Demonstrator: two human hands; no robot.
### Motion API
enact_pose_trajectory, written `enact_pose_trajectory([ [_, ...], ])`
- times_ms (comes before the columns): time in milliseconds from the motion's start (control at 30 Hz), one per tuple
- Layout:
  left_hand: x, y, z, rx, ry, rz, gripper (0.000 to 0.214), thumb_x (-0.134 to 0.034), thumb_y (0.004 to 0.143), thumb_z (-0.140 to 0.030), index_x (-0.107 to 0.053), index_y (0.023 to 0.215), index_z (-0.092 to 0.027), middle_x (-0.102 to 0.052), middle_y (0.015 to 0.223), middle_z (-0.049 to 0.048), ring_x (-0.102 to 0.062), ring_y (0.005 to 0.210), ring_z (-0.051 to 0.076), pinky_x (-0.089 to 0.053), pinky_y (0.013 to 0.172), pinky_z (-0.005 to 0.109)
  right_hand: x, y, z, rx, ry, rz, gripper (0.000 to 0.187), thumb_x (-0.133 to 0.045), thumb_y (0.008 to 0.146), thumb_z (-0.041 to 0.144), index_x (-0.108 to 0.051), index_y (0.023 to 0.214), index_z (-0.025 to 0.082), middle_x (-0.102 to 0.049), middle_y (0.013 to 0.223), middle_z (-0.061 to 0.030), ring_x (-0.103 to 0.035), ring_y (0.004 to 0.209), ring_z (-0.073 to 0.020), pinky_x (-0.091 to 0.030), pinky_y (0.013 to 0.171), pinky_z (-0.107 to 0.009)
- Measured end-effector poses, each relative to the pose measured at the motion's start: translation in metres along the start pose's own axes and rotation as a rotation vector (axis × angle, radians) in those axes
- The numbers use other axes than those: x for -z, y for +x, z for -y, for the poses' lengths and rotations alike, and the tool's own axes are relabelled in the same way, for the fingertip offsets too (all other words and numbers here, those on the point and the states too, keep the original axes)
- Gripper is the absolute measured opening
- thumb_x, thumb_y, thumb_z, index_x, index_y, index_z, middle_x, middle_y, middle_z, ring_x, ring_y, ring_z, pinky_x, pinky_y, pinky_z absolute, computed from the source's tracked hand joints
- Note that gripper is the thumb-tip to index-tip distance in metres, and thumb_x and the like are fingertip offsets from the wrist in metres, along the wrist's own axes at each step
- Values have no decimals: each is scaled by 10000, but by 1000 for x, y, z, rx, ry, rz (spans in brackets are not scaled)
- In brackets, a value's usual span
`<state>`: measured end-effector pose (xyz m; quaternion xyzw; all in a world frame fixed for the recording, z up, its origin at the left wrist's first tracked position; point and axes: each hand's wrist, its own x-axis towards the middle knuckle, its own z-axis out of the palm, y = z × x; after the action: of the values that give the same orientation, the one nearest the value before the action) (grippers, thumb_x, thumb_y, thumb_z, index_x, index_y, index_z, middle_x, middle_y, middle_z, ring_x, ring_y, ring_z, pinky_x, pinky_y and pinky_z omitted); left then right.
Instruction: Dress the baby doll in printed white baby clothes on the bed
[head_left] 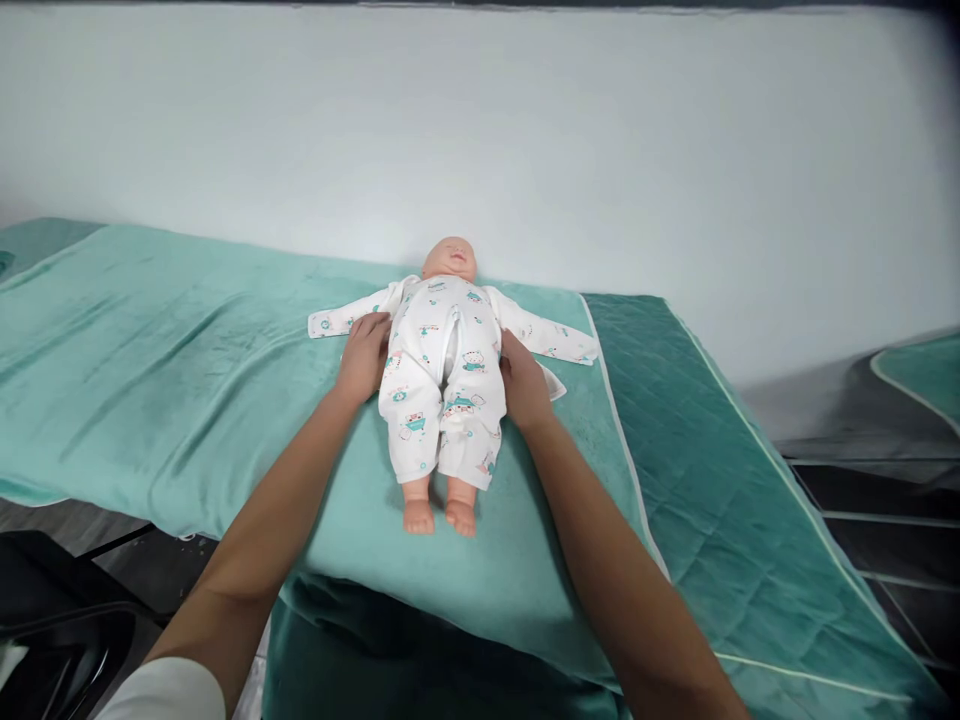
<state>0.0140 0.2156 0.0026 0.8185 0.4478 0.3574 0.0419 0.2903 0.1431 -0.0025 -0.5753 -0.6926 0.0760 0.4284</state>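
Note:
A baby doll lies on its back on a teal towel, head toward the wall, bare feet toward me. It wears a white printed romper, open a little down the front, with both sleeves spread out flat. My left hand rests against the doll's left side at the torso, fingers curved onto the romper. My right hand presses against the other side of the torso, fingers likewise laid on the cloth. Neither hand lifts anything.
The towel covers a padded table with a dark green quilted cover showing at the right. A white wall runs behind. A second green pad shows at far right, a dark chair at lower left.

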Motion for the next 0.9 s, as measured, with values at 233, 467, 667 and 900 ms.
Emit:
enact_pose_trajectory([
  [233, 6, -14, -8, 25, 13, 69, 446, -510, 897, -190, -586, 1332, -126, -592, 1358, 147, -503, 1244, 296, -415, 1104, 435, 34, -67, 98, 105, 155, -92, 164, -526, 965, 289, -620, 1091, 242, -692, 1151, -79, -623, 1139, -233, -496, 989, -441],
  [467, 3, -10, -5, 41, 8, 96, 414, -498, 890, -178, -629, 1281, -139, -614, 1330, 142, -518, 1235, 298, -426, 1087, 437, 44, -94, 165, 112, -335, 505, 109, -632, 876, 207, -614, 983, 200, -681, 1036, -69, -590, 1035, -262, -426, 917, -426],
  [667, 4, -13, -2, 43, -2, 114, 397, -526, 887, -218, -645, 1258, -145, -617, 1316, 143, -526, 1221, 309, -441, 1062, 432, 12, -94, 174, 175, -528, 434, 99, -542, 894, 116, -594, 950, 178, -655, 947, -79, -572, 931, -252, -375, 921, -423],
  [900, -1, -9, 5, 75, -54, 84, 409, -470, 870, -138, -632, 1245, -164, -643, 1253, 143, -554, 1179, 290, -434, 1060, 456, 20, -104, 182, 304, -330, 433, 109, -539, 848, 98, -540, 830, 206, -602, 845, -18, -517, 851, -203, -364, 858, -362],
])
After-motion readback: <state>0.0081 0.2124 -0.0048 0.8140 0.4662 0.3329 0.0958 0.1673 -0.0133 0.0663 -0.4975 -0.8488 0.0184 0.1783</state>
